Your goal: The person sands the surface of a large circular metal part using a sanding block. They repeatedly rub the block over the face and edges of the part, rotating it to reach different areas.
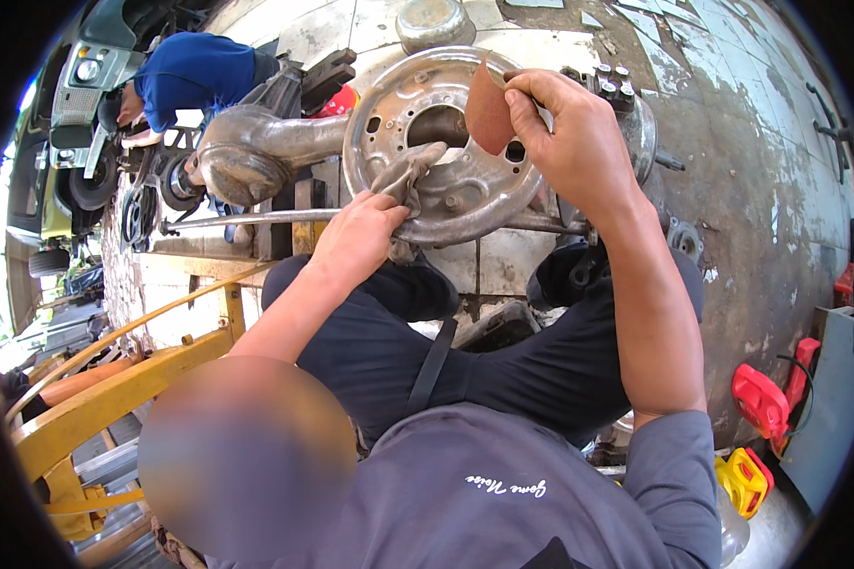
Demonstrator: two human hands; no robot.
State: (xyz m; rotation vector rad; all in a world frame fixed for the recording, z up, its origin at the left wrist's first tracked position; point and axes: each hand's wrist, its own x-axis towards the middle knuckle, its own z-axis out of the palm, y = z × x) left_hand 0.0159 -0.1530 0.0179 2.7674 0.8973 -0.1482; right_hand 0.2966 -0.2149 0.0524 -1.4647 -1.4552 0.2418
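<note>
My right hand (574, 133), raised over the far right of a round metal plate, pinches a curved piece of reddish-brown sandpaper (487, 112) between thumb and fingers. My left hand (365, 226) is closed on a crumpled grey-brown rag (408, 178), which lies against the plate's near left part. The plate, a dull brake backing plate (489, 185), has a raised rim, a large centre hole and several smaller holes. It stands tilted in front of my knees, at the end of a thick axle housing (247, 156). The sandpaper covers part of its upper right side.
A long metal rod (266, 218) runs below the housing. Left of me is a yellow metal frame (123, 403). Beyond, a person in a blue shirt (194, 76) bends near a vehicle (85, 95). A metal drum (434, 24) sits behind the plate; red (761, 398) and yellow (742, 482) containers stand right.
</note>
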